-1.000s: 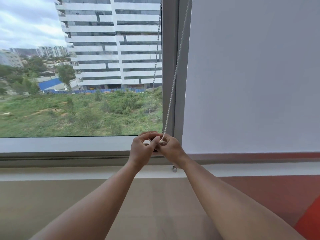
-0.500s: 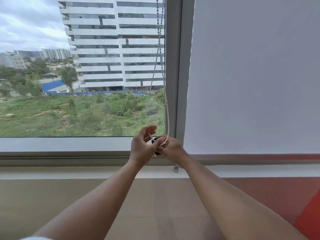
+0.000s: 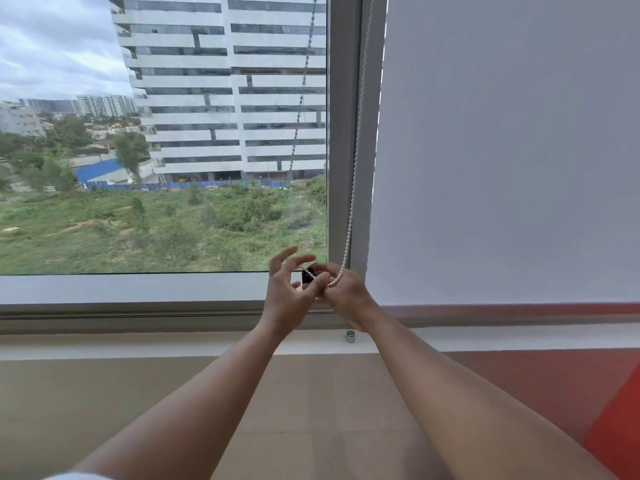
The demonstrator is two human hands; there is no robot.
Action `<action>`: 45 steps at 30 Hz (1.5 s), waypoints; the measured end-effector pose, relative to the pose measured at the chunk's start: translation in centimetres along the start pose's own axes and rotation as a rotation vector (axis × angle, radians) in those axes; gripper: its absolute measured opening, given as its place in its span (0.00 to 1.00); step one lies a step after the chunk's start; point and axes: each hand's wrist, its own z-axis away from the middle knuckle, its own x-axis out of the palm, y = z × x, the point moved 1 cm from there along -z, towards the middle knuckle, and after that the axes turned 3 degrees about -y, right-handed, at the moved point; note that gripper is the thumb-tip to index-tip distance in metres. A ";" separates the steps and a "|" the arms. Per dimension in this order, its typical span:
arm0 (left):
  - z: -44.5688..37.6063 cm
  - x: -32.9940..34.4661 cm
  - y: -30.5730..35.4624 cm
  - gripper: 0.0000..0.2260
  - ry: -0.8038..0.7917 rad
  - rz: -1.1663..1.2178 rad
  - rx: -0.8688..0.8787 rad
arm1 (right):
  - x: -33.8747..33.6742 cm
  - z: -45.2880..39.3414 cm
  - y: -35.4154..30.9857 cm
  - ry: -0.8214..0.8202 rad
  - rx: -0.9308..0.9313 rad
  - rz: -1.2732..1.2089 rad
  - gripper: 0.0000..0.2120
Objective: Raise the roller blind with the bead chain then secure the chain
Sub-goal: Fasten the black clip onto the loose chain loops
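Note:
A white bead chain (image 3: 356, 140) hangs down along the grey window post (image 3: 341, 133) and ends between my two hands at sill height. My right hand (image 3: 346, 296) is closed on the chain's lower loop. My left hand (image 3: 291, 292) presses its thumb against a small black piece (image 3: 308, 276) at the chain, with the other fingers spread apart above it. A second strand of the chain (image 3: 300, 98) shows dark against the glass. The left pane is uncovered. A white roller blind (image 3: 512, 150) covers the right pane down to just above the sill.
A grey window frame rail (image 3: 138, 289) and white sill (image 3: 138, 341) run across below the glass. A small metal knob (image 3: 350, 336) stands on the sill under my right hand. A beige wall surface lies below, with a red area (image 3: 606, 393) at the right.
The white strand has swung from slanting left back to hanging along the post. My left hand's fingers have opened out and the black piece has come into sight between my hands.

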 end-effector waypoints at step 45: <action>-1.8 0.7 1.1 0.22 -0.078 0.400 -0.326 | -0.9 -1.1 -2.2 0.125 -0.024 0.007 0.15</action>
